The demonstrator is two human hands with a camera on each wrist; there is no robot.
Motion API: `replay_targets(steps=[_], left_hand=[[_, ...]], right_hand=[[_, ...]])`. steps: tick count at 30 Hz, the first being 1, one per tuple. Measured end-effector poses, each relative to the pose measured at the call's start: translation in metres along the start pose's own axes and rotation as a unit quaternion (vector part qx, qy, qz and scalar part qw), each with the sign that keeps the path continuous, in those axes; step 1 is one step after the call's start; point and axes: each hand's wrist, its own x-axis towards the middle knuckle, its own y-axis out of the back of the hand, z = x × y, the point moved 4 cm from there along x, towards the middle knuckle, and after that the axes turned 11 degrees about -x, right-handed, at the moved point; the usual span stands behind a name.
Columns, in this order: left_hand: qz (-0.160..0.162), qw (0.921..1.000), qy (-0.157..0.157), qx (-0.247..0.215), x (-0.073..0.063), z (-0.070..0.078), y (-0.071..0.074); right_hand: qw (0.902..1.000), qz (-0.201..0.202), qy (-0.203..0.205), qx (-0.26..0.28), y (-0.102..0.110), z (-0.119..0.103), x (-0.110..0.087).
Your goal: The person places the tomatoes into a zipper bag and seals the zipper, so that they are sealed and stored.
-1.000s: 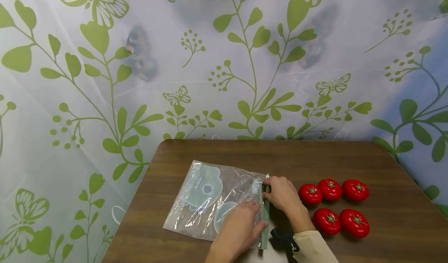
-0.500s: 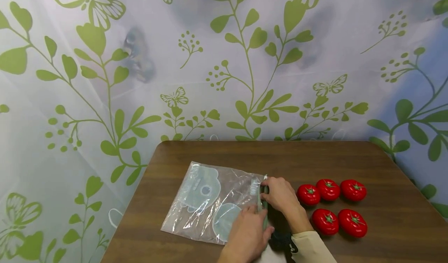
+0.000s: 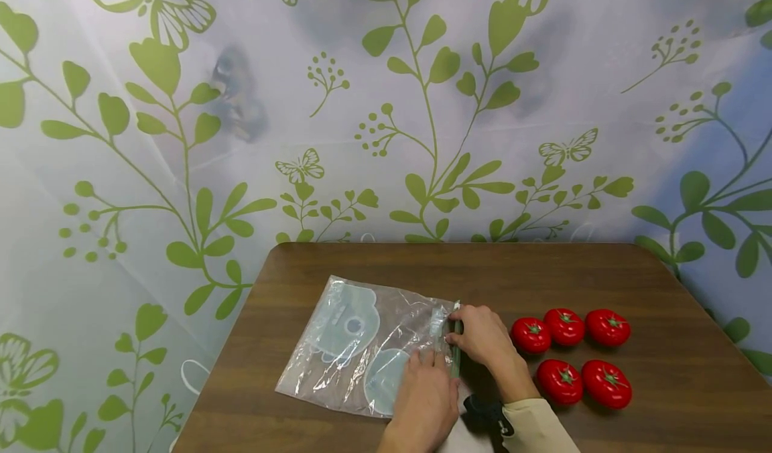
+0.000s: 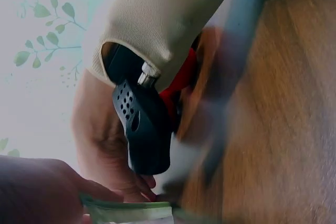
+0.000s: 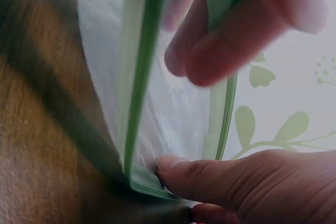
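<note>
A clear zip-top bag (image 3: 398,315) with pale blue shapes on it lies flat, its green-edged mouth facing right. At the mouth's far corner my right hand (image 3: 482,336) pinches the edge, with the thumb (image 5: 181,171) inside in the right wrist view. There the two green zip strips (image 5: 140,72) stand apart. My left hand (image 3: 422,396) lies over the near part of the bag and grips the upper zip edge, its fingers (image 5: 215,59) reaching round it. The bag's near corner is hidden under this hand. The left wrist view shows the left hand (image 4: 42,192) close to the green strip (image 4: 131,212).
Several shiny red tomatoes (image 3: 565,326) with green stems sit right of the right forearm on the brown wooden table (image 3: 446,259). A black wrist camera (image 3: 482,413) is strapped by the beige sleeve (image 3: 537,426). A leaf-patterned curtain (image 3: 338,71) hangs behind the table.
My left hand has shifted right along the bag's mouth, first reaching to the zip edge, then settling with its fingers on the bag beside it. The right hand keeps its hold at the far corner.
</note>
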Motion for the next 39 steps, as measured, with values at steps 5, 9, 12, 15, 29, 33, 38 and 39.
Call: replay_targets(steps=[5,9,12,15,29,33,38,39], left_hand=[[0.019,0.9995,0.001,-0.024,-0.001,-0.007,0.001],[-0.035,0.9978,0.017,-0.054,-0.003,-0.012,0.000],[-0.084,0.9939,0.032,-0.063,-0.004,-0.015,-0.002],[-0.113,0.9914,0.038,-0.055,-0.007,-0.018,-0.004],[-0.089,0.9943,0.050,-0.030,-0.008,-0.020,-0.017],[-0.070,0.9934,0.081,-0.042,-0.005,-0.018,-0.013],[-0.039,0.9908,0.112,-0.065,-0.003,-0.020,-0.015],[-0.031,0.9906,0.115,-0.068,-0.003,-0.020,-0.015]], right_hand=[[1.0000,0.006,0.004,-0.004,0.000,0.000,-0.001],[0.9998,0.013,0.014,-0.010,0.000,-0.001,-0.001],[0.9994,0.021,0.023,-0.014,0.000,-0.001,0.000],[0.9992,0.026,0.029,-0.012,0.001,-0.001,0.001],[0.9989,0.033,0.034,0.004,-0.004,0.001,0.006],[0.9989,0.036,0.031,0.007,-0.005,0.001,0.006],[0.9989,0.033,0.031,0.011,-0.003,0.001,0.005],[0.9989,0.031,0.033,0.014,-0.003,0.001,0.005]])
